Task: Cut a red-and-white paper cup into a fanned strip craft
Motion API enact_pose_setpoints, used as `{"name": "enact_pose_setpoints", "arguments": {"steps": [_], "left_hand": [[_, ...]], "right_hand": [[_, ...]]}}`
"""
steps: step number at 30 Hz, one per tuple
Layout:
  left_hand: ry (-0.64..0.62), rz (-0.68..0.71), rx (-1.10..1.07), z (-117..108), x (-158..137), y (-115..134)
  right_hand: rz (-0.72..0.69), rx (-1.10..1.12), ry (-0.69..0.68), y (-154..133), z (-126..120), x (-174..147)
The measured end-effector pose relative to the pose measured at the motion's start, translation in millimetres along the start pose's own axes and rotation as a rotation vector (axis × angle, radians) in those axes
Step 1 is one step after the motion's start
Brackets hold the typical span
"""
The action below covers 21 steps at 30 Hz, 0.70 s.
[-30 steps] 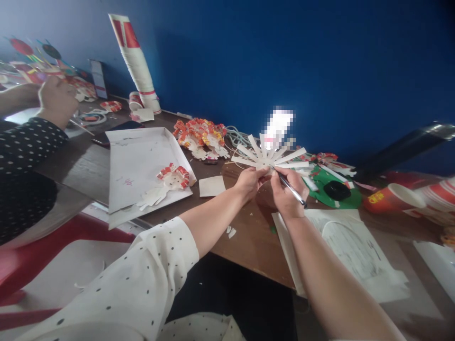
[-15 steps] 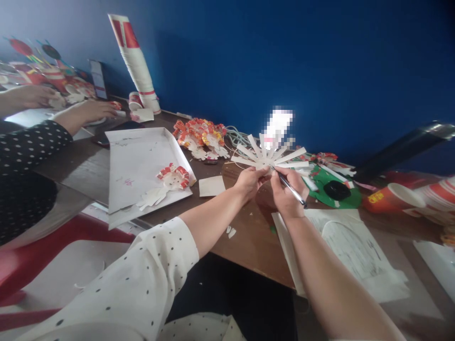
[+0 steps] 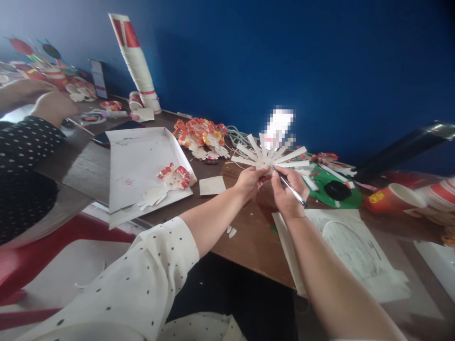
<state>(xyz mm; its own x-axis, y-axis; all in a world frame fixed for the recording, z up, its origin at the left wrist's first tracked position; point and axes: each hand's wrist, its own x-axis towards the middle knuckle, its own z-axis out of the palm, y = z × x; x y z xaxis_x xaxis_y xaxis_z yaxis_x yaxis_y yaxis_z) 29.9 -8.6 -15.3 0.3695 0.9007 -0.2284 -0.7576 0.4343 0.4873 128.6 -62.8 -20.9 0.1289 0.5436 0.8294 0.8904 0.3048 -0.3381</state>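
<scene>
Between my hands, above the brown table, is a white paper cutout (image 3: pixel 263 162) with long strips fanning out from its centre. My left hand (image 3: pixel 251 181) pinches its near edge, thumb on top. In my right hand (image 3: pixel 289 192) is a pen (image 3: pixel 292 188), dark with a silvery barrel, its tip touching or very close to the middle of the cutout. To the left, a finished-looking paper lion face (image 3: pixel 174 176) with a red and white curled mane lies on a white box lid (image 3: pixel 131 189).
A pile of similar curled paper faces (image 3: pixel 201 137) lies behind the lid. Green paper with black tape (image 3: pixel 337 190) and paper cups (image 3: pixel 401 198) are at right. A tall stack of cups (image 3: pixel 137 66) leans by the wall. A co-worker's hands (image 3: pixel 50 102) are at far left.
My hands, the pen and the cutout stay almost still. At far left the co-worker's nearer hand has drawn back leftward, uncovering a red curled paper piece on the table.
</scene>
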Motion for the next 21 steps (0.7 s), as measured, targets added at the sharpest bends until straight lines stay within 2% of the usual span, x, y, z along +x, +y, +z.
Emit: {"name": "enact_pose_setpoints", "arguments": {"steps": [14, 21], "left_hand": [[-0.012, 0.012, 0.034, -0.2, -0.3, -0.3], [0.001, 0.005, 0.028, -0.9, 0.4, -1.0]], "right_hand": [[-0.032, 0.011, 0.011, 0.6, 0.2, 0.5], [-0.005, 0.007, -0.012, 0.2, -0.3, 0.2]]}}
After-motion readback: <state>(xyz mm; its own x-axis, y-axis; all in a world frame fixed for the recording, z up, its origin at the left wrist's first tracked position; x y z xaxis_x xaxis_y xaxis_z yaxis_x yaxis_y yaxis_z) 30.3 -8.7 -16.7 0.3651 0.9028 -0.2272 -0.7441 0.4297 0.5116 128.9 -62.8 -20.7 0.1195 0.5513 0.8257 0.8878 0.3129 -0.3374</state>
